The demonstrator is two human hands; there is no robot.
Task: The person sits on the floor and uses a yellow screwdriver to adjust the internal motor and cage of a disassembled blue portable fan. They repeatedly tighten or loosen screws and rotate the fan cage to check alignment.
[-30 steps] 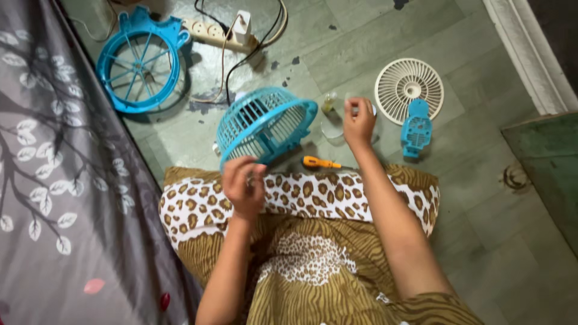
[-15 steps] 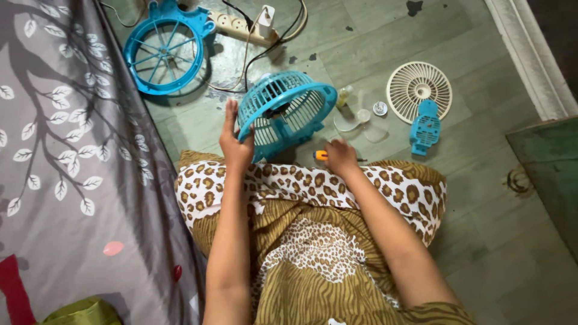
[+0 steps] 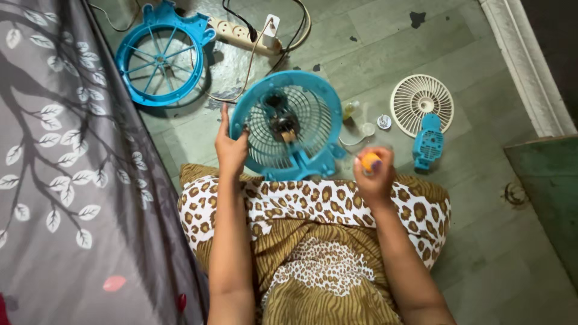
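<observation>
Fingers [image 3: 226,129] of the left hand [image 3: 232,150] are curling around the left rim of the round blue plastic fan housing with its wire grille [image 3: 288,125], which is standing tilted on the green tiled floor [image 3: 391,48] just beyond the knees. The right hand [image 3: 374,174] is closing its fingers on an orange-handled screwdriver [image 3: 369,161]. A blue spoked fan guard [image 3: 159,57], a white round grille [image 3: 421,96] and a white power strip [image 3: 244,33] are lying nearby.

On the floor [image 3: 481,198], the fan housing [image 3: 288,123] stands just beyond the knees, the left hand [image 3: 230,147] on its left rim. Behind it lies a power strip [image 3: 241,33]; far left, a fan guard [image 3: 159,55]; right, a round grille [image 3: 421,102].
</observation>
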